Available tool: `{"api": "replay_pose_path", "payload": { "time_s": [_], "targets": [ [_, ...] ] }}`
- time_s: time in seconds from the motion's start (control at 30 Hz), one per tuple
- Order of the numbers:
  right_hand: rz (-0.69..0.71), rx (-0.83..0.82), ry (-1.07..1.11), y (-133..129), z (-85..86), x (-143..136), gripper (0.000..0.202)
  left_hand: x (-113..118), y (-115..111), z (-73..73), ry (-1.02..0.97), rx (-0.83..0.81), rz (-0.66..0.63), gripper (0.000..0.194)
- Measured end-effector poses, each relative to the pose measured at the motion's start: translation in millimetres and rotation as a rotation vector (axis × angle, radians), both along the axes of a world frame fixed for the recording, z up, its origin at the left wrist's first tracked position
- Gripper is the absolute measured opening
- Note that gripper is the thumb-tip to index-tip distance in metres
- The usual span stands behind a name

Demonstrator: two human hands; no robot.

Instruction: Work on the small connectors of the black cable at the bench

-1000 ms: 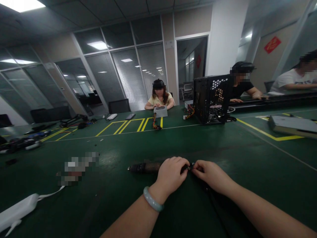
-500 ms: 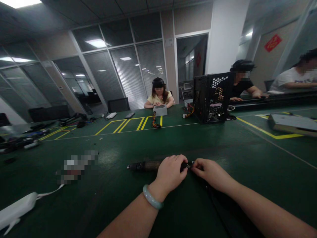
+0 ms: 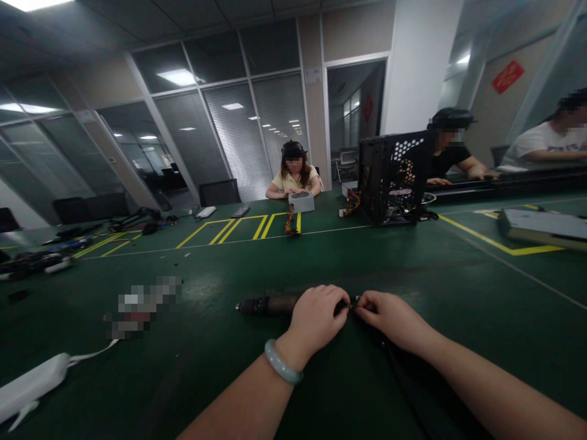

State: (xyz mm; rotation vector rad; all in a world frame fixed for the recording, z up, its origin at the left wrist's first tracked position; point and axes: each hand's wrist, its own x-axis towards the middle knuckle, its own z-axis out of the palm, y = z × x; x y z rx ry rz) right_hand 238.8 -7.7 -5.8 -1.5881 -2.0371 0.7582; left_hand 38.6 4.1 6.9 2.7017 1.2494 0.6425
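Note:
An electric screwdriver (image 3: 275, 305) lies on the green table, its metal tip pointing left. My left hand (image 3: 316, 315), with a pale green bangle on its wrist, is wrapped over the tool's rear end, fingers closed. Just to the right, my right hand (image 3: 387, 313) pinches the small end of a black cable (image 3: 398, 376) close to the back of the tool. The fingertips of both hands almost meet. Whether the cable end sits in the tool or is apart from it, I cannot tell, since my fingers hide the joint.
A black computer case (image 3: 394, 177) stands beyond my hands to the right. Across the table a person handles a grey power supply (image 3: 301, 202) with coloured wires. A flat metal box (image 3: 543, 226) lies at right, a white device (image 3: 34, 386) at lower left. Two more people sit at right.
The power supply across the table has shifted slightly right and its wires moved with it. Both my hands keep nearly the same place and grip.

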Motion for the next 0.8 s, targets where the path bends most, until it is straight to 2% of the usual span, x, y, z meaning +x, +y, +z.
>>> {"api": "replay_pose_path", "payload": {
  "time_s": [0.13, 0.3, 0.4, 0.5, 0.63, 0.8],
  "targets": [
    [-0.007, 0.001, -0.015, -0.4, 0.0, 0.4, 0.015, 0.1, 0.5, -0.2, 0.004, 0.001, -0.033, 0.016],
    [-0.002, -0.010, -0.012, -0.7, 0.5, 0.6, 0.016, 0.5, 0.6, -1.5, -0.023, -0.008, 0.029, 0.018],
    [-0.002, -0.011, 0.001, -0.2, 0.1, 0.0, 0.015, 0.5, 0.9, -1.5, -0.024, -0.004, -0.007, 0.011],
    [-0.002, -0.005, 0.010, 0.8, -1.2, -0.5, 0.015, 0.5, 1.0, -1.6, -0.015, 0.010, -0.040, 0.014],
    [-0.003, -0.019, 0.007, 0.4, -1.1, -0.1, 0.016, 0.5, 1.1, -2.2, -0.012, 0.004, 0.029, 0.021],
    [-0.003, -0.015, 0.006, -0.9, 1.2, 0.0, 0.015, 0.0, 1.1, -0.3, 0.005, 0.001, -0.011, 0.011]
  ]
}}
